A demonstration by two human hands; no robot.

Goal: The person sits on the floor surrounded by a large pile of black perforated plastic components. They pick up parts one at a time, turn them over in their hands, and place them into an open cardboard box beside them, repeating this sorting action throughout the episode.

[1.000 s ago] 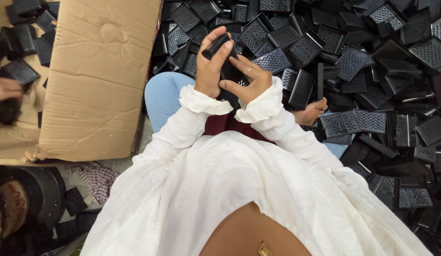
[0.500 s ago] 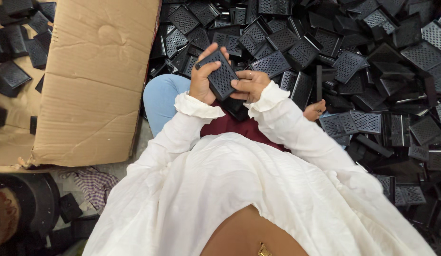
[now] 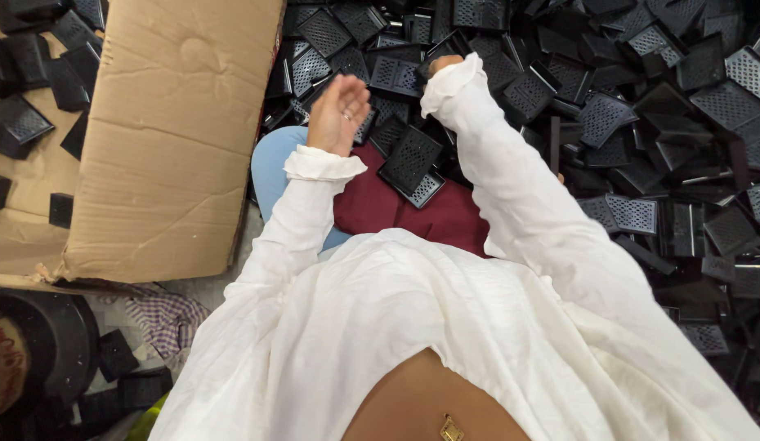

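The left hand [image 3: 337, 113] was raised with its palm open and fingers loosely curled, grasping nothing, just above the near edge of a big heap of black plastic grilles [image 3: 609, 122] that covered the far and right part of the floor. The right hand [image 3: 443, 64] reached farther into that heap; only a bit of it showed past the frilled white cuff [image 3: 452, 82], so whether it was clenched or released on anything I could not tell. Between the 2 arms, 1 black grille [image 3: 410, 158] with a perforated face lay tilted on the dark red cloth [image 3: 396, 208] over the person's lap, touching neither hand, and a second smaller grille [image 3: 423, 189] lay partly under its near edge. A light blue patch [image 3: 272, 167] showed just left of the red cloth, beneath the left forearm. Both arms were in loose white sleeves [image 3: 552, 237] that filled the near middle of the view. To the left, a large flattened cardboard sheet [image 3: 172, 131] lay beside the heap, well apart from the right hand and near the left one. More black pieces [image 3: 20, 122] sat scattered on the far left beyond the cardboard. At the near left, a round black object [image 3: 57, 343] and a checked rag [image 3: 172, 318] lay on the floor
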